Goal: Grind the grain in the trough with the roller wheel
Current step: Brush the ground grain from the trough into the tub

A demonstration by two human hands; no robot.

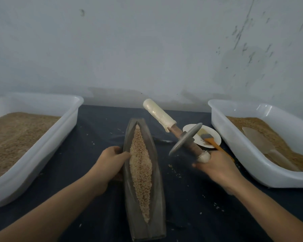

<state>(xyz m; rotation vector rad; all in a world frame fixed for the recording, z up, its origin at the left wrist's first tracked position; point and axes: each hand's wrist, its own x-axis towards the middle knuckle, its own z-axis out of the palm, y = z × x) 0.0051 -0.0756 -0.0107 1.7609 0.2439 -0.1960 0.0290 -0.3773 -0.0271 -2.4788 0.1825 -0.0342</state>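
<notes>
Grey disc aloft: my right hand [217, 169] grips the roller wheel [185, 138] by its near handle.
Its axle slants up-left, away from me; my left hand [110, 162] clasps the lengthwise trough [157, 172] of grain [140, 173].

tub left [73, 109] | tub right [217, 112] | plate [215, 135] | brush [212, 139]

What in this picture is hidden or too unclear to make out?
Head view:
- Near handle of the roller: wrapped inside the right hand.
- Left bin and right bin: outer parts cut off by the frame edges.
- Brush handle end: behind the right hand.
- Trough left rim: partly under the left hand.
</notes>
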